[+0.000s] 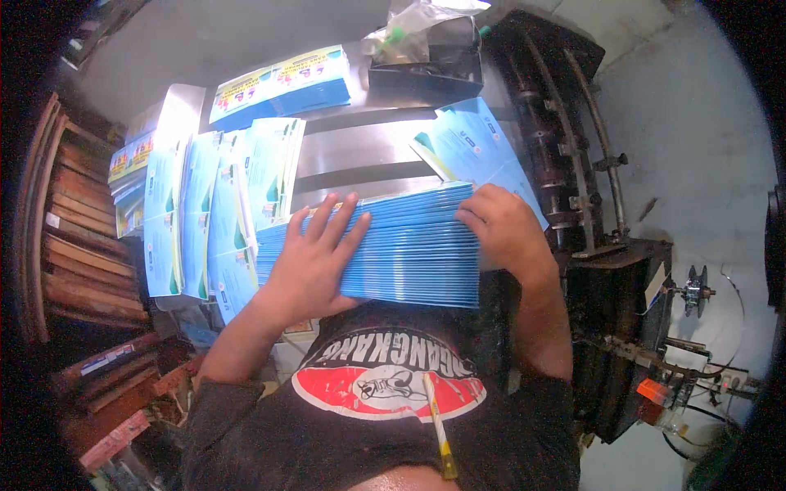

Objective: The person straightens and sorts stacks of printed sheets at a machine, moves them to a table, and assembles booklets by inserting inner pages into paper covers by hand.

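A thick row of blue folded leaflets (409, 245) lies in front of my body, their folded edges showing as many thin lines. Across its left part rests my left hand (315, 262), fingers spread and stretched out over the edges. At the upper right corner of the row, my right hand (508, 229) has its fingers bent and pinched on the leaflet edges. Just beyond my right hand, a loose bundle of light blue leaflets (483, 147) is fanned out. Several upright-lying bundles of blue and white leaflets (196, 213) stand to the left of my left hand.
A stack of yellow-topped printed sheets (282, 82) lies at the back of the metal table (352, 151). Beside it stands a dark box (426, 74) with a clear plastic bag. Dark machine rollers (557, 139) border the right; wooden slats (86, 237) fill the left.
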`<state>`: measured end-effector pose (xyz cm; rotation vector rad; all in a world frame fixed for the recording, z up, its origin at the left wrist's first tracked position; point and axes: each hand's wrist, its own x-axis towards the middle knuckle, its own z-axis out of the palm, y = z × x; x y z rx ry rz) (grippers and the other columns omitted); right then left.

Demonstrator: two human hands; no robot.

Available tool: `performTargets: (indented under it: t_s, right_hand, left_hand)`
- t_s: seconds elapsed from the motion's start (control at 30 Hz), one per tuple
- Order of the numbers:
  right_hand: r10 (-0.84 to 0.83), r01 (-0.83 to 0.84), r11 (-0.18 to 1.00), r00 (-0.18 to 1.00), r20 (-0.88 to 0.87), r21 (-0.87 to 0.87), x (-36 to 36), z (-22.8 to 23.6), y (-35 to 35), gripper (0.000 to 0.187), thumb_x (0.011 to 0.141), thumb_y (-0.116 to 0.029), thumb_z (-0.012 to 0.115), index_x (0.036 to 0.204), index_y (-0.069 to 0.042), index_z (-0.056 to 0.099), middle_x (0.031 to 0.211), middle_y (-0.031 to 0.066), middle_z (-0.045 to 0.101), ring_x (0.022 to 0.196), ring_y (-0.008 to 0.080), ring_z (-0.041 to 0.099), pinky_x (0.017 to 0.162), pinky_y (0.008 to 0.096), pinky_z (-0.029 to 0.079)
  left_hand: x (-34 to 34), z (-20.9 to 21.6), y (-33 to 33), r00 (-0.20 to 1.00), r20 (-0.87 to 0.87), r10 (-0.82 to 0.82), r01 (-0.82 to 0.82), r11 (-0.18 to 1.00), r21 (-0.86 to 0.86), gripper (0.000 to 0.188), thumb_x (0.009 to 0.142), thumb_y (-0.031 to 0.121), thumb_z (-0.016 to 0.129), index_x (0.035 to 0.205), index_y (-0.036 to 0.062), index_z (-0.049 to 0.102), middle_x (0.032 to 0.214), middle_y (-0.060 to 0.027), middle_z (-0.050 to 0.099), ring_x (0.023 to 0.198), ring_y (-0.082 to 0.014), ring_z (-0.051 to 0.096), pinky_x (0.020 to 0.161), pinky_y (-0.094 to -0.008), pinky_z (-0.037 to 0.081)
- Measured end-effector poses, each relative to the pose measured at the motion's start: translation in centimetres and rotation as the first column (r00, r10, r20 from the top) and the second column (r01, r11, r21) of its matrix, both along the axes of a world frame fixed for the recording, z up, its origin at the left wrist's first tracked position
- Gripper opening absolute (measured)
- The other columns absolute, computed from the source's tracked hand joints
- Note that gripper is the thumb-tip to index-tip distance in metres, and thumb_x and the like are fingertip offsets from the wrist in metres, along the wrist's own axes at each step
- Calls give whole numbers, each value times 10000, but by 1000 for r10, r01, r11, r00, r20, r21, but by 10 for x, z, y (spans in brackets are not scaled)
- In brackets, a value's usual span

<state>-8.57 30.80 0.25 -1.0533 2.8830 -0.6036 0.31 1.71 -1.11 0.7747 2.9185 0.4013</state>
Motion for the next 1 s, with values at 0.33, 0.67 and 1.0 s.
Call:
performTargets:
  t_s: [0.33,0.67,1.0]
  right_hand:
    - [-91,89,996,991,94,26,-7,-2,-9,148,808,-209,696,856,-72,668,863,107,599,867,312,611,773,430,503]
    - [228,-241,970,941,-250,-21,-8,-21,1,89,745,-142,670,833,-133,663,810,48,619,781,245,620,726,382,495]
    - [285,-304,951,928,-238,-49,-1,-23,5,214,771,-96,619,976,-103,682,824,61,635,713,248,640,617,355,525]
  left_hand:
    - [1,-2,-3,1000,11,-12,12,1000,-26,1021,607,522,801,1471,189,370,1568,-215,203,1431,-410,222,1095,-580,229]
    - [1,-2,-3,1000,19,-4,5,999,-49,1037,611,528,789,1479,166,352,1561,-227,206,1429,-408,226,1095,-578,229]
    - [-1,-2,-4,1000,3,-11,12,998,-69,1019,625,523,776,1480,166,352,1560,-225,210,1425,-413,233,1087,-579,242]
